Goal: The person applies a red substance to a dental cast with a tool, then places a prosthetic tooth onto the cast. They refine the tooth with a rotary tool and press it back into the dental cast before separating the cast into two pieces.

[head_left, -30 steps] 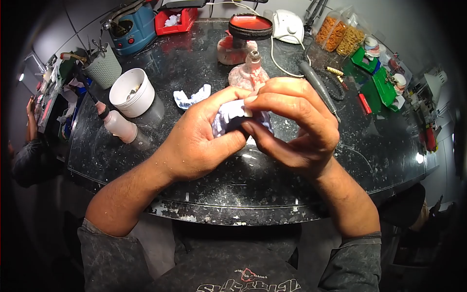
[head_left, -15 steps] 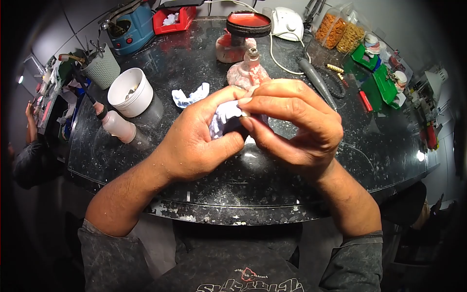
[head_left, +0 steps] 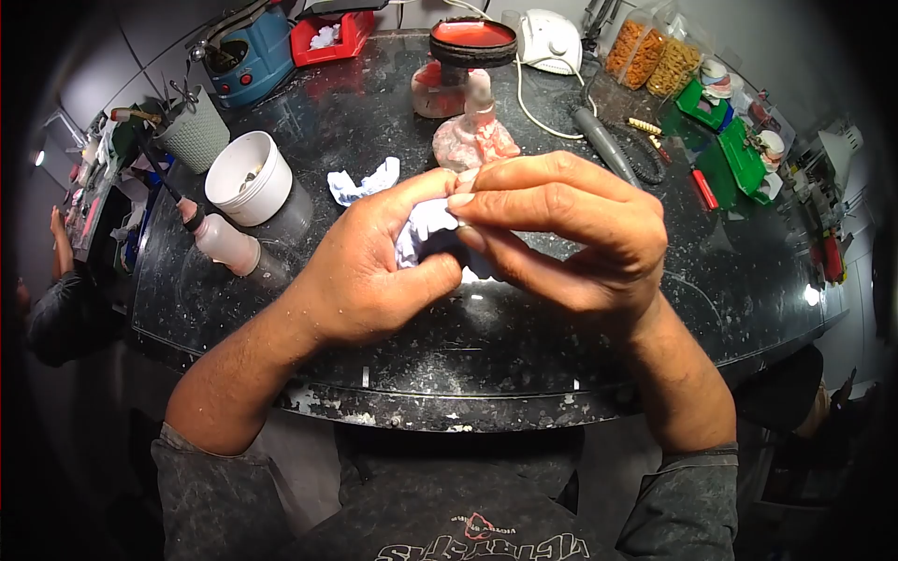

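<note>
A pale bluish-white dental cast [head_left: 426,228] is gripped in my left hand [head_left: 360,262], its thumb along the near side. Over the cast's right side, my right hand [head_left: 571,234] has its thumb and fingertips pinched together; whatever is between them is too small to make out. Just behind my left hand, a second pale cast [head_left: 363,183] lies on the dark table [head_left: 449,369]. Beyond my fingers stands a burner [head_left: 475,131] crusted with pinkish wax.
A white bowl [head_left: 249,179] and a dropper bottle [head_left: 227,245] stand at the left. Red wax fills a round pan [head_left: 474,37] at the back. A grey handpiece [head_left: 603,145] and green trays [head_left: 744,161] lie right. Another person's arm [head_left: 62,243] shows far left.
Both hands have shifted very slightly left with the cast, and the cast is tilted a little differently. My right fingertips are still pinched at its side.
</note>
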The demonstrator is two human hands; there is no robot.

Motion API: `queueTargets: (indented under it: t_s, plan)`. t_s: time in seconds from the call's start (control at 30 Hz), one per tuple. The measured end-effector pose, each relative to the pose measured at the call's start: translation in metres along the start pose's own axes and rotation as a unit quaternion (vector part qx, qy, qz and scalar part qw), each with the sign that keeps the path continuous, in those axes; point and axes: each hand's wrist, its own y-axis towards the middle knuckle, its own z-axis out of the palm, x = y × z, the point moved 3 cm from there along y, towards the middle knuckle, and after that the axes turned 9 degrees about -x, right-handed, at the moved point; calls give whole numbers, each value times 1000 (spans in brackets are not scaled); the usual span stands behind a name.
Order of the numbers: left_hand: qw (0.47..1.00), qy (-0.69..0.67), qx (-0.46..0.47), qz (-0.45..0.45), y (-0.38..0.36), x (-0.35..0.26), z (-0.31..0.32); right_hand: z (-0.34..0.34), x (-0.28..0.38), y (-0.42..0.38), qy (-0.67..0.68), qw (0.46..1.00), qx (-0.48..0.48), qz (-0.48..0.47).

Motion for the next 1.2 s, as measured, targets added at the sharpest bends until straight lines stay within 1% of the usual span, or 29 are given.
queueTargets:
  t_s: [0.03,0.1,0.13,0.17,0.2,0.23,0.3,0.33,0.4,0.43,0.5,0.53,0.6,0.63,0.7,0.83,0.9,0.93,1.0,1.03,1.1,1.13,1.2]
  plan:
    - [1000,0,1,1,1,0,0,0,-1,0,6,1000,7,7]
    - [999,-27,9,-35,2,2,1,-1,1,1,-2,1000,8,2]
    - [999,-28,10,-35,2,-1,-1,-2,1,1,-10,1000,10,-3]
    - [997,-25,24,-64,2,-4,-3,-2,1,1,-11,1000,10,-3]
    - [995,-22,38,-95,1,-4,-4,-2,0,1,-21,999,3,-23]
    - [994,-23,39,-95,1,-3,-3,-1,0,0,-32,998,-3,-45]
    - [1000,4,28,6,1,-3,-2,-1,-2,0,-33,998,-1,-45]
    - [1000,5,27,6,1,-4,-3,-1,-2,0,-34,998,0,-46]
    - [996,40,70,-30,2,-5,-4,-2,-2,0,-34,998,3,-44]
    - [996,40,70,-30,2,-6,-5,-2,-2,0,-37,998,6,-41]
    - [994,22,67,-89,2,-4,-5,-3,-1,0,-32,999,9,-34]
    - [993,22,68,-89,2,-4,-5,-3,-1,1,-26,999,11,-28]
    - [996,44,64,-46,1,-3,-5,-3,-2,0,-26,999,14,-26]
    - [996,44,64,-47,1,-1,-3,-3,-2,0,-27,999,18,-24]
    - [1000,19,21,-13,1,0,-1,-3,-2,0,-25,999,22,-15]
    - [999,22,25,-13,1,2,-1,-3,-4,0,-24,999,30,-9]
    - [999,26,29,15,1,1,-1,-3,-2,-1,-32,999,24,-25]
    - [999,26,29,16,2,-1,-2,-3,-1,-1,-40,998,20,-41]
    - [995,25,74,-69,2,-1,-4,-4,3,0,-27,999,28,-27]
    - [995,25,75,-68,1,-1,-3,-5,5,1,-14,999,37,-12]
    - [994,-47,43,-88,-1,0,0,-6,8,2,-1,999,35,-3]
    - [994,-47,42,-88,0,1,0,-6,8,2,13,999,32,7]
    - [996,-61,29,-51,1,2,0,-4,7,3,5,1000,30,-1]
